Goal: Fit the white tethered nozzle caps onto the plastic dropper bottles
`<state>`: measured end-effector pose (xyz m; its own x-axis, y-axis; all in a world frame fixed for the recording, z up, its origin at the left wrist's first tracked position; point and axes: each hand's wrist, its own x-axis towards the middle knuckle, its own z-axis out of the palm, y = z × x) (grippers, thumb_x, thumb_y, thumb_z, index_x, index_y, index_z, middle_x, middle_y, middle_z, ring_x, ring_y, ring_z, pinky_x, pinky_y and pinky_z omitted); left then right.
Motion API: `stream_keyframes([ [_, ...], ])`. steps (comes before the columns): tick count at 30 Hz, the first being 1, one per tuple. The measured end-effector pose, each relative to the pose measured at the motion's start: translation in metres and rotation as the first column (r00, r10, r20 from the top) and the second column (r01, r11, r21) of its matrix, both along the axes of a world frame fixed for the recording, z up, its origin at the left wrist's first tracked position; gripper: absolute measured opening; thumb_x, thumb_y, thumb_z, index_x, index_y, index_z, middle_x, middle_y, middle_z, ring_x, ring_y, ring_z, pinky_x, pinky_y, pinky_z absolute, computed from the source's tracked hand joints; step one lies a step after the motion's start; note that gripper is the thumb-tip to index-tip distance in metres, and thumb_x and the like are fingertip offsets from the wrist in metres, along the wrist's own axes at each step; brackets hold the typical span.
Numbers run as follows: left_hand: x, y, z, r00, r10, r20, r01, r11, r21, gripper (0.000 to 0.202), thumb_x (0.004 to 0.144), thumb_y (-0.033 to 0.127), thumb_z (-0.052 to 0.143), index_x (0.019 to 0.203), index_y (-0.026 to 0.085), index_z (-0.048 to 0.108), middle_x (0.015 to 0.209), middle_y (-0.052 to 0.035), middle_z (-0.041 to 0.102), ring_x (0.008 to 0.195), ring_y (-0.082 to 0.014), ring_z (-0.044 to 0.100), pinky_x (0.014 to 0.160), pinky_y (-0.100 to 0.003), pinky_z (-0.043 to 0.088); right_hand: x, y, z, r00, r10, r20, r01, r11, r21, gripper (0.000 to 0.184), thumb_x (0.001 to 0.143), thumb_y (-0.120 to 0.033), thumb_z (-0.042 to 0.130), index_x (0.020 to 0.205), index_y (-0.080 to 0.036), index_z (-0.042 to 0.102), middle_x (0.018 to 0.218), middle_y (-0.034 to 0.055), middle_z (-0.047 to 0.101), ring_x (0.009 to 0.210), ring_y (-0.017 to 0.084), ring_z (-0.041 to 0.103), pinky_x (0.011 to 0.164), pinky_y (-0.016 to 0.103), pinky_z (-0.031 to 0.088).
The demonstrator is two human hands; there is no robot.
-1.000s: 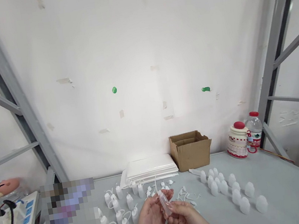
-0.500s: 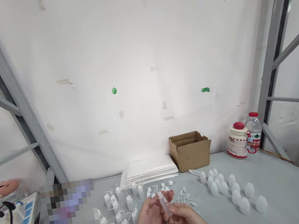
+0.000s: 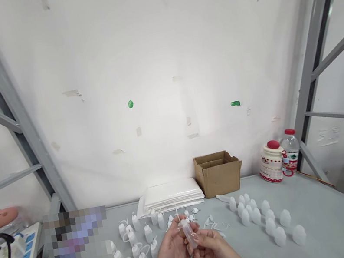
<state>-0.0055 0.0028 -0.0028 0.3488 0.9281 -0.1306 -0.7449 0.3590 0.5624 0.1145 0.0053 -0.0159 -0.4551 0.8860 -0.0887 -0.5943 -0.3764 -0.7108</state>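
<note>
both hands [image 3: 193, 253] hold bottle [image 3: 190, 235] upright (slightly tilted)

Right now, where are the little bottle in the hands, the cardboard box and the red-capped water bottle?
small clear bottle [image 3: 190, 235]: head view, middle of its body.
cardboard box [image 3: 220, 179]: head view, front wall.
red-capped water bottle [image 3: 290, 149]: head view, middle of its body.

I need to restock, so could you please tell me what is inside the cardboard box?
The box stands open, but from this angle its front wall and flaps hide the inside, so any contents cannot be seen.
</note>
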Motion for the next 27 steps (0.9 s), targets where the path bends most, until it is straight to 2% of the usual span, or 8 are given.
stream_keyframes([
  [6, -0.0003, -0.0011, 0.0018, 1.000, -0.015, -0.022, 0.016, 0.999, 0.045, 0.016, 0.069, 0.025, 0.055, 0.082, 0.018, 0.058, 0.072, -0.0028, 0.064, 0.060, -0.0131, 0.053, 0.056, -0.025, 0.033, -0.0019, -0.0012, -0.0006, 1.000, -0.008, -0.016, 0.008, 1.000, -0.013, 0.020, 0.054, -0.025, 0.079, 0.058, -0.009, 0.067, 0.056, 0.0051, 0.066, 0.043, 0.006, 0.052, 0.049, 0.018, 0.038],
  [13, 0.0015, -0.0032, 0.0037, 0.996, 0.009, -0.087, -0.002, 0.997, 0.072, 0.016, 0.071, 0.027, 0.052, 0.081, 0.017, 0.060, 0.072, -0.0023, 0.062, 0.057, -0.0121, 0.049, 0.054, -0.026, 0.031, -0.0015, -0.0020, -0.0008, 1.000, 0.001, -0.007, -0.001, 1.000, -0.010, 0.020, 0.055, -0.026, 0.079, 0.059, -0.010, 0.068, 0.057, 0.0044, 0.065, 0.045, 0.006, 0.052, 0.051, 0.018, 0.038],
  [20, 0.0023, -0.0050, 0.0056, 0.996, -0.003, -0.089, 0.014, 0.993, 0.119, 0.015, 0.071, 0.025, 0.049, 0.078, 0.017, 0.060, 0.075, -0.0023, 0.061, 0.062, -0.0127, 0.049, 0.053, -0.026, 0.030, -0.0027, 0.0005, -0.0031, 0.962, -0.190, 0.196, 0.145, 0.964, 0.224, 0.028, 0.051, -0.037, 0.080, 0.059, -0.013, 0.069, 0.053, 0.0020, 0.064, 0.047, 0.010, 0.053, 0.052, 0.024, 0.041],
  [27, 0.0005, -0.0027, -0.0001, 0.991, 0.006, -0.133, 0.004, 0.997, 0.074, 0.019, 0.072, 0.026, 0.045, 0.076, 0.017, 0.061, 0.078, -0.0040, 0.065, 0.065, -0.0151, 0.054, 0.055, -0.027, 0.030, -0.0078, -0.0015, -0.0043, 0.925, -0.278, 0.258, 0.216, 0.945, 0.244, 0.034, 0.047, -0.045, 0.080, 0.057, -0.015, 0.066, 0.045, -0.0017, 0.059, 0.043, 0.010, 0.050, 0.050, 0.024, 0.042],
])
